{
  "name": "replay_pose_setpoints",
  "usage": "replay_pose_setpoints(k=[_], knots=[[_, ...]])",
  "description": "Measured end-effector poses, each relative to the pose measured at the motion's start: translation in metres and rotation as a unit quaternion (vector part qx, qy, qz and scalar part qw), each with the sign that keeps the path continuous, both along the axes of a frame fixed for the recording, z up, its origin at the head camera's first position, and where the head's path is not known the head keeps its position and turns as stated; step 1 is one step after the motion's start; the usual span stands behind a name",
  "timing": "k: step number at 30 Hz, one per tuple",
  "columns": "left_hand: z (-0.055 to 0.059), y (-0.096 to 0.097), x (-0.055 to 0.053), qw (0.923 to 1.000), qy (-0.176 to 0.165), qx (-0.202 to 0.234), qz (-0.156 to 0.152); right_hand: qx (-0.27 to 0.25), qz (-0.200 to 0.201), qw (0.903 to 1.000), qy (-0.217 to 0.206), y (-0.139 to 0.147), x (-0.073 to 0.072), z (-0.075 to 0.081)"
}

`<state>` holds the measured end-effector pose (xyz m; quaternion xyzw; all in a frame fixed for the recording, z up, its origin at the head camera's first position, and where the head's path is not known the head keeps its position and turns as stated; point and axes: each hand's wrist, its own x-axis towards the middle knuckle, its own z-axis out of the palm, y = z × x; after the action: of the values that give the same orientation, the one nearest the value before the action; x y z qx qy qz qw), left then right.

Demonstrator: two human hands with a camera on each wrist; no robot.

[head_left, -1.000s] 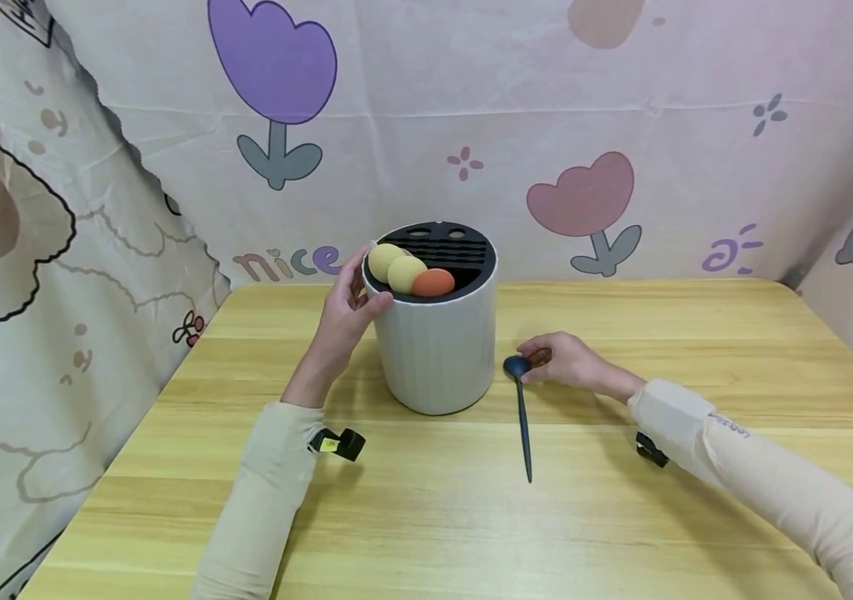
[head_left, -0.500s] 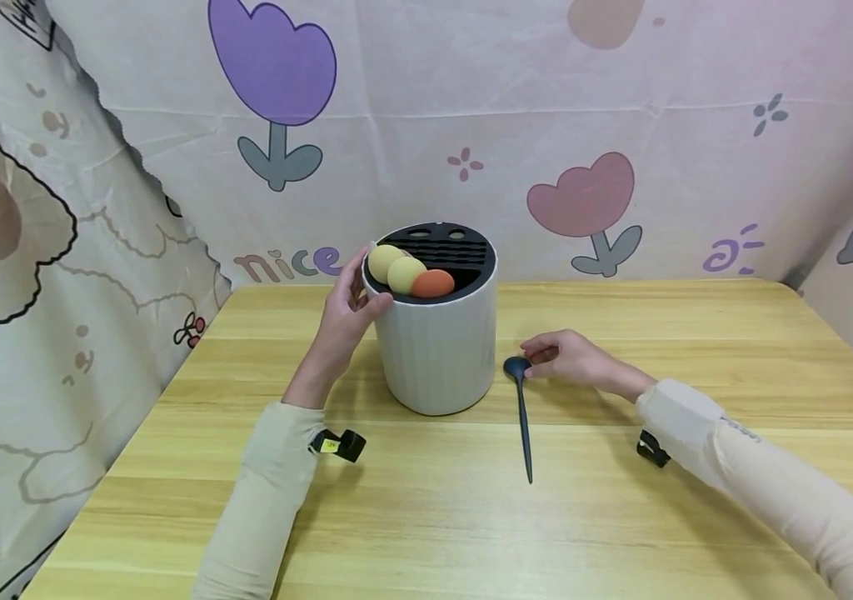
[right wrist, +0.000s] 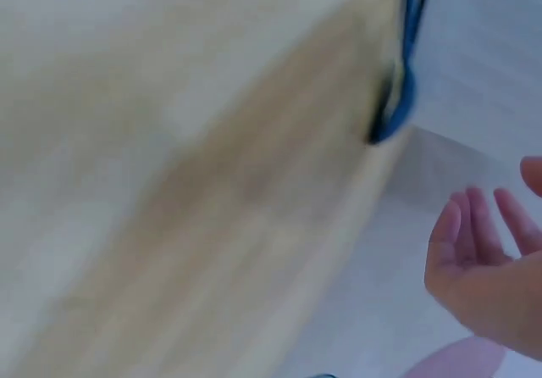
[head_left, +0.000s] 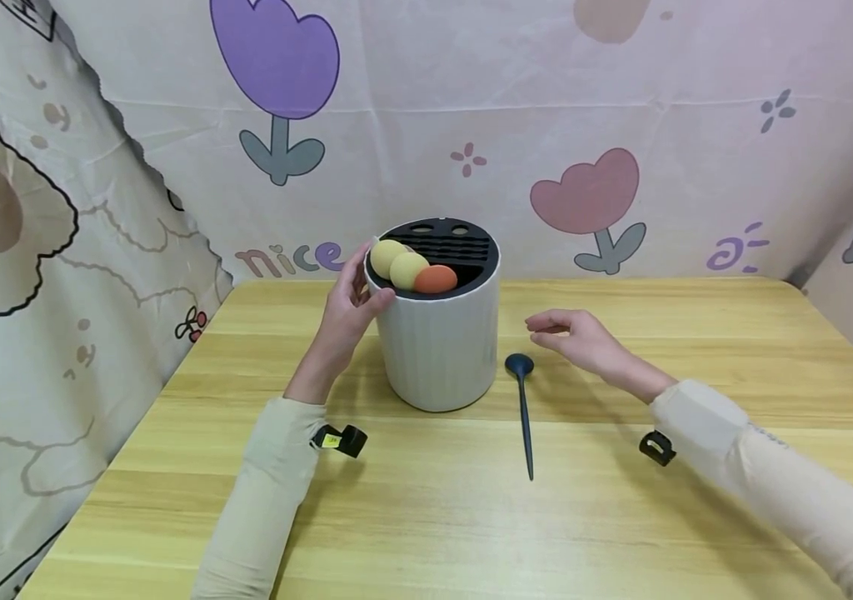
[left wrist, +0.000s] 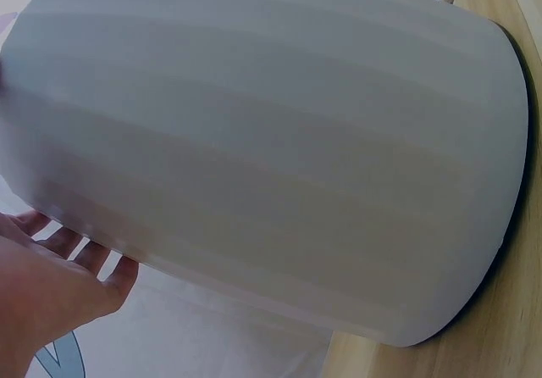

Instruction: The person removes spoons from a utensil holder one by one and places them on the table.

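On the wood-grained table (head_left: 434, 533), right of the holder (head_left: 439, 358), lay the slim, dark spoon (head_left: 525, 417). Just beyond, the right hand (head_left: 582, 340) hung loose-fingered, grasping nothing. The left hand (head_left: 346, 312) clasped the ribbed white holder's rim. The apparent step was steadying; lifting the spoon would call for a pinch. Yellow balls (head_left: 407, 271) and an orange ball (head_left: 436, 279) sat in the black lid (head_left: 441, 233).

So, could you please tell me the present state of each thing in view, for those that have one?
White container: standing upright on the table.
Black slotted top: fitted in the container's mouth.
Two yellow balls: resting at its front opening.
Orange ball: resting beside them.
Dark spoon: lying on the table, not held.
Left hand: gripping the container's upper edge.
Right hand: holding nothing, clear of the spoon.
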<state>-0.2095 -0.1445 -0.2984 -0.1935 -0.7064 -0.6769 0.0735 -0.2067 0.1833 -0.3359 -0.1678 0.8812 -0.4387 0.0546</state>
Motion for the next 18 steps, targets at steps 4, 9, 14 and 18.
replay_pose_setpoints(k=[4, 9, 14, 18], knots=[[-0.002, 0.002, -0.002, 1.0000, -0.001, 0.000, -0.001, -0.002, 0.020, 0.9998, 0.004, 0.001, 0.003, 0.016], [-0.005, 0.001, -0.004, 1.0000, 0.000, -0.001, -0.005, 0.018, 0.015, 0.9985, 0.050, -0.003, 0.001, 0.034], [-0.003, -0.002, -0.002, 1.0000, 0.001, -0.003, 0.003, 0.004, 0.022, 0.9951, 0.097, -0.016, -0.007, 0.056], [-0.002, 0.001, -0.002, 1.0000, 0.004, -0.002, -0.001, -0.019, 0.021, 0.9935, 0.111, -0.019, -0.005, 0.078]])
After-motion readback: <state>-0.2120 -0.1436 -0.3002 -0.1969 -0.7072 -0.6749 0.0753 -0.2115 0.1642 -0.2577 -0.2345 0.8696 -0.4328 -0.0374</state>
